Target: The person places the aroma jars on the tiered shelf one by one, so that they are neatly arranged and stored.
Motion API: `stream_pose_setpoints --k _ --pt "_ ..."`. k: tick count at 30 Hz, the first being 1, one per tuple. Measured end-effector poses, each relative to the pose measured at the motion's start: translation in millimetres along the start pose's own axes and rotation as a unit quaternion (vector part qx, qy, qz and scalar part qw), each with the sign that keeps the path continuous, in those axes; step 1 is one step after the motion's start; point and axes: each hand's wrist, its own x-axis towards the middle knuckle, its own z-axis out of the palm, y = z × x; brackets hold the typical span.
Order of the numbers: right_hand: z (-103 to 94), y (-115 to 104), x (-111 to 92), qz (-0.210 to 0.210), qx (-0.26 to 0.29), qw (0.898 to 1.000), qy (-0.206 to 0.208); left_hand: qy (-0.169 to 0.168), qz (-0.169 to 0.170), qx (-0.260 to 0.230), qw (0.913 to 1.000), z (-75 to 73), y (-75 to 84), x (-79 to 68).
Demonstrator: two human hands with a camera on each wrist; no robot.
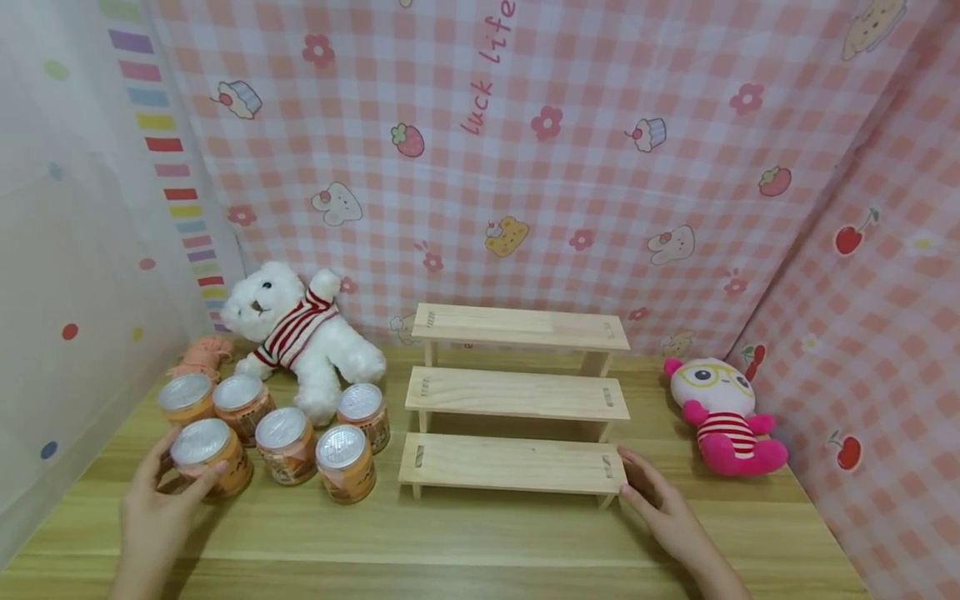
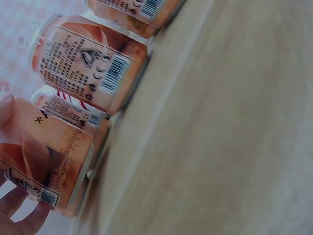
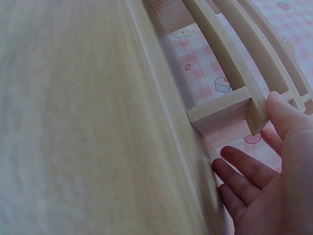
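Note:
On the left my left hand grips an orange can with a silver lid, thumb on its near side and fingers round the far side. In the left wrist view this can tilts a little, its base edge close over the table. Several similar cans stand grouped beside it. My right hand is at the right end of the bottom step of a three-tier wooden shelf. In the right wrist view its thumb lies against the board's end, while the other fingers extend loosely below.
A white teddy bear in a striped sweater leans behind the cans, next to a bundle of pink yarn. A pink plush toy with yellow glasses sits right of the shelf. Checked cloth hangs behind the wooden table.

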Motion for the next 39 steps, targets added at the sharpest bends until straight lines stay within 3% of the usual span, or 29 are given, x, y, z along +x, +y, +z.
stream_pose_setpoints --k 8,19,30,35,39 --pt "0.3 -2 0 0.006 -0.008 1.000 0.002 0.021 0.001 0.002 0.9998 -4.8 15.0 1.5" --pt "-0.4 -1 -1 0.019 -0.014 1.000 0.003 0.040 0.050 -0.005 0.9979 -10.3 49.9 3.2" --pt "-0.2 -2 -1 0.024 -0.025 0.999 0.007 0.028 0.091 -0.004 0.9954 -14.7 90.1 15.6" --pt "0.1 -3 -1 0.022 -0.020 1.000 0.006 0.016 0.092 -0.011 0.9955 -12.5 108.9 16.2" --pt "0.1 -3 -1 0.023 -0.015 1.000 0.006 0.007 0.113 -0.021 0.9933 -7.8 121.7 16.3"
